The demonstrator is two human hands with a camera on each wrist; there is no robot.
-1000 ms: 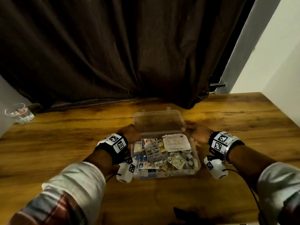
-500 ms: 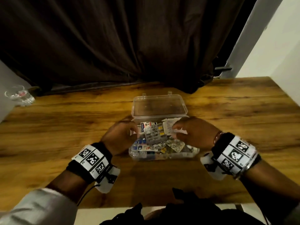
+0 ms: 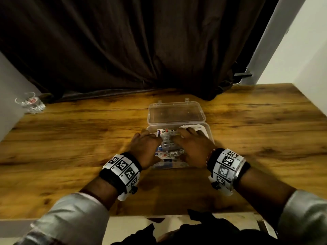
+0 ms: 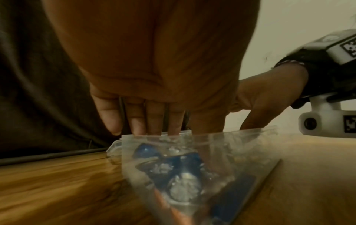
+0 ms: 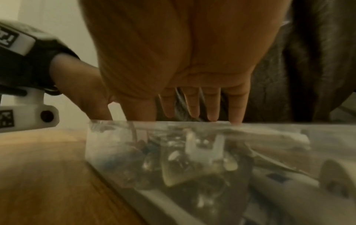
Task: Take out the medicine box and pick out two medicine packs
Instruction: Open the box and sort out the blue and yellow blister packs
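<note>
A clear plastic medicine box (image 3: 209, 133) stands open on the wooden table, its lid (image 3: 177, 113) laid back flat behind it. It is full of blister packs and sachets. My left hand (image 3: 148, 137) and right hand (image 3: 186, 137) both reach into it from the near side, flanking a clear blister pack (image 3: 166, 143) that lies on top. In the left wrist view my left hand (image 4: 154, 60) points straight fingers (image 4: 138, 121) down behind the box wall (image 4: 240, 152). The right wrist view shows my right hand (image 5: 183, 53) with straight fingertips (image 5: 212, 112) at the rim of the box (image 5: 250, 132). The tips are hidden among the packs.
A small drinking glass (image 3: 30, 103) stands at the far left of the table (image 3: 79, 147). A dark curtain (image 3: 141, 50) hangs along the back edge, and a white wall (image 3: 300, 59) closes the right. Dark cloth (image 3: 203, 227) lies below the near edge.
Both hands left the box's outer sides, came over the contents and have sunk in on either side of the top blister pack. The box has stayed put.
</note>
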